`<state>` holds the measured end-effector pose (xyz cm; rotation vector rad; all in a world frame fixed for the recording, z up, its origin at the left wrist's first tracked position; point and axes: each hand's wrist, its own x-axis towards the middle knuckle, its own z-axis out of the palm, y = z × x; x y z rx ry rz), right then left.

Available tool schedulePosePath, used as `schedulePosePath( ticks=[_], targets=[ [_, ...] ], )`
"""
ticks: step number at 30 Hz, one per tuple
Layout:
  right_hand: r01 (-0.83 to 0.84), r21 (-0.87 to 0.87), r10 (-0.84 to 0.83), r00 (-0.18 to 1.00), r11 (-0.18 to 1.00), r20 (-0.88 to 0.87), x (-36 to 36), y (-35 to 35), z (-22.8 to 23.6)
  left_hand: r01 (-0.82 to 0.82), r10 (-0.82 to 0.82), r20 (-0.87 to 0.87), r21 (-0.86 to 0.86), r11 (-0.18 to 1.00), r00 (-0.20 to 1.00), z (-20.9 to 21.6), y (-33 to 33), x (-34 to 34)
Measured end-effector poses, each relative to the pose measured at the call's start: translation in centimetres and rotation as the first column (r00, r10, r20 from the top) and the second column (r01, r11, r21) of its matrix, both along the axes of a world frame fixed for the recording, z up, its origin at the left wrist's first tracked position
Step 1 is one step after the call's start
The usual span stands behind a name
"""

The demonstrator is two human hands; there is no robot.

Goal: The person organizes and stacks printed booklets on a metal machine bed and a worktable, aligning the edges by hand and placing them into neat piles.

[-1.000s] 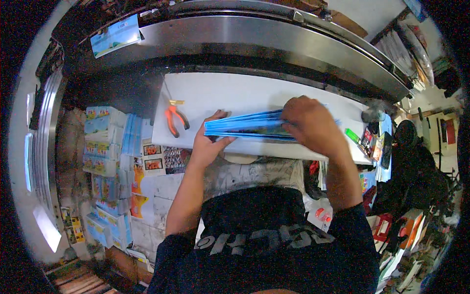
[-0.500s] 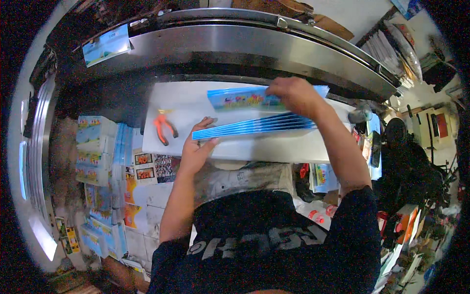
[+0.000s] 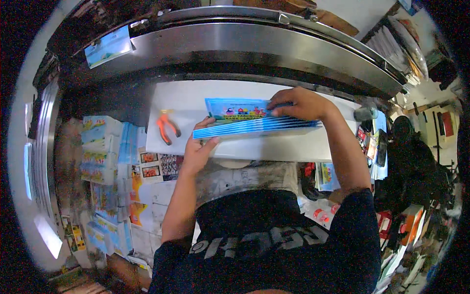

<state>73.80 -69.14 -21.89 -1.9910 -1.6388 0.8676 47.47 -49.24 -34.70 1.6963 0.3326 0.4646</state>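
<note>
Over the white tabletop, my left hand (image 3: 197,153) grips the left end of a fanned stack of thin blue booklets (image 3: 245,128), thumb in front and fingers behind. The layered edges of the stack face me. Just behind it, my right hand (image 3: 304,104) pinches the right end of a blue booklet (image 3: 234,108) with a colourful printed cover. The lower edge of that booklet is hidden by the stack, so I cannot tell whether the two touch. Pliers (image 3: 168,128) with orange handles lie left of my left hand.
A long metal machine bar (image 3: 215,46) runs along the table's far side. Piles of blue booklets (image 3: 100,137) stand at the left below the table. A grey cylindrical object (image 3: 365,114) sits at the right end of the white table (image 3: 274,153).
My right hand has brought its booklet down and nearer, close against the back of the stack. My left hand keeps its hold on the stack almost unmoved.
</note>
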Motion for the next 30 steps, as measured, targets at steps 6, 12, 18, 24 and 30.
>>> schedulePosePath(
  ticks=[6,12,18,24,30],
  targets=[
    [0.004,0.014,-0.005,0.998,1.0,0.062,-0.1,0.0,0.2,0.009,-0.009,0.0,-0.019,1.0,1.0,-0.3,0.3,-0.1],
    [-0.003,0.022,0.002,0.999,1.0,0.048,-0.5,0.1,0.1,-0.035,0.034,-0.021,-0.037,0.999,0.999,1.0,-0.5,0.0],
    [0.013,0.143,-0.033,0.99,0.99,0.134,-3.0,0.6,1.1,-0.011,0.009,-0.023,-0.086,0.996,1.0,-0.1,-0.1,-0.2],
    [0.236,0.02,-0.204,0.791,0.972,0.577,-1.8,0.2,2.5,-0.04,0.003,-0.146,-0.251,0.967,0.989,0.4,-0.2,0.0],
    [0.511,0.531,-0.614,0.789,0.676,0.021,-2.2,-8.7,11.3,-0.028,0.019,-0.057,-0.152,0.988,0.998,0.6,-0.8,0.2]
  ],
)
